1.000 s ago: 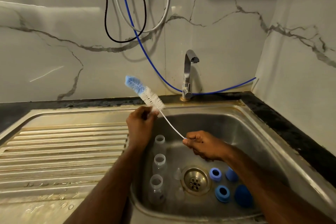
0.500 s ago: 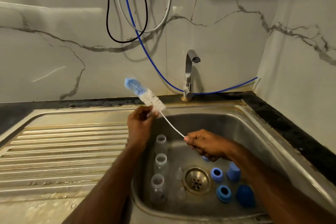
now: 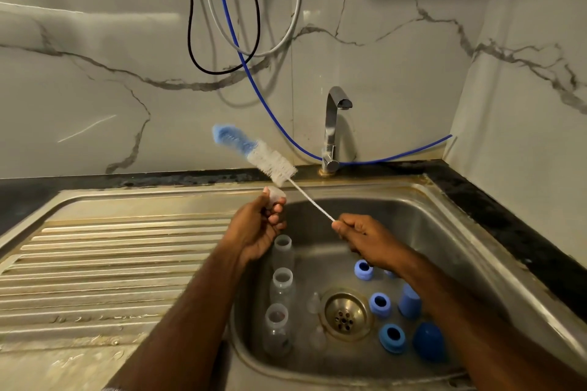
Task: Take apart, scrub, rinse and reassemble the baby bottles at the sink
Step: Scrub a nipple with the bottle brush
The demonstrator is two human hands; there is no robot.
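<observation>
Head view: sink (image 3: 451,232) holds three open bottles (image 3: 281,287) and blue rings (image 3: 379,304) — right hand (image 3: 365,238) grips brush (image 3: 254,152), left hand (image 3: 259,228) pinches a clear teat (image 3: 275,194).

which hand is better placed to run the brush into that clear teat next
Right. The right hand already grips the bottle brush by its wire stem, bristles just above the clear teat that the left hand pinches, so left only steadies.

The sink (image 3: 444,219) is dull, stained steel with a ribbed drainboard (image 3: 111,263). The tap (image 3: 332,127) is shiny chrome. The wall (image 3: 95,57) is glossy veined marble. The bottles (image 3: 282,287) are clear plastic; the brush (image 3: 254,151) is bristly.
</observation>
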